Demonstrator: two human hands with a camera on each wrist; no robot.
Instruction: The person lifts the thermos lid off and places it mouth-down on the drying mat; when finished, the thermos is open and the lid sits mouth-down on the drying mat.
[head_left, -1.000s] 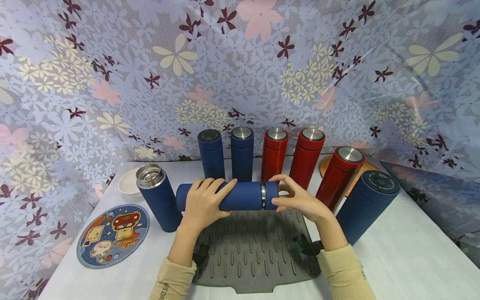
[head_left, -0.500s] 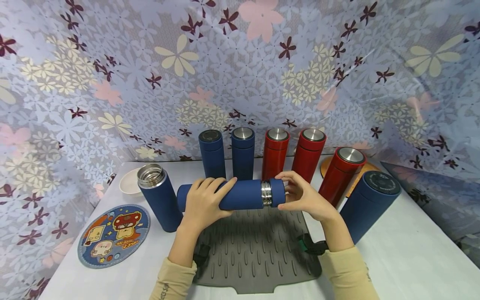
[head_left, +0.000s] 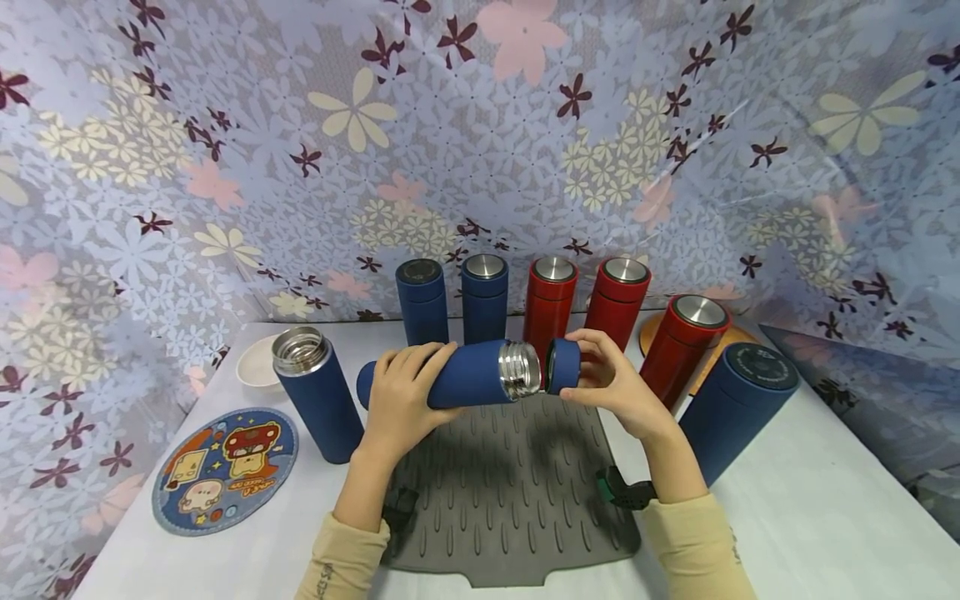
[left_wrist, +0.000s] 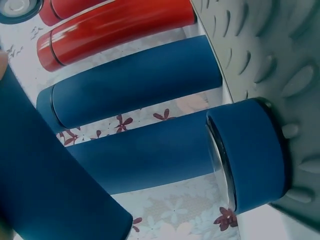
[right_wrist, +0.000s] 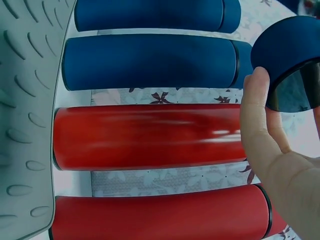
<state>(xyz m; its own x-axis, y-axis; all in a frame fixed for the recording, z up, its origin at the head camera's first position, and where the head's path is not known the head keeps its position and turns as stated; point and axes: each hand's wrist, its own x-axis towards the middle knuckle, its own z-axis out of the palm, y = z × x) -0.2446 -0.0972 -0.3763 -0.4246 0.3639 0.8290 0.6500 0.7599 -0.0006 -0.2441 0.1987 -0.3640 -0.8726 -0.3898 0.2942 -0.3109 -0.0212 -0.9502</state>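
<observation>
Blue thermos flask (head_left: 468, 377) in the left hand (head_left: 405, 385), whose fingers curl over its body and hold it lying nearly level above the grey studded mat (head_left: 510, 517). Its threaded steel neck (head_left: 519, 370) is bare and faces the right hand (head_left: 611, 379), which pinches the blue screw lid (head_left: 567, 367) between thumb and fingers, just beside the neck. Unscrewing this flask therefore looks complete, though its lid has yet to be set down anywhere. In the left wrist view, what seems to be another blue lid (left_wrist: 252, 156) rests on the mat. Beyond the left hand stands an uncapped blue flask (head_left: 318, 408), so two flasks are open in all. Farther out, the remaining ones are capped: two blue flasks (head_left: 425, 321) and two red flasks (head_left: 549, 312) at the back, then a third red flask (head_left: 675, 362) and a thicker-looking blue flask (head_left: 738, 408) on the right. Whether anything is inside the flasks cannot be told.
</observation>
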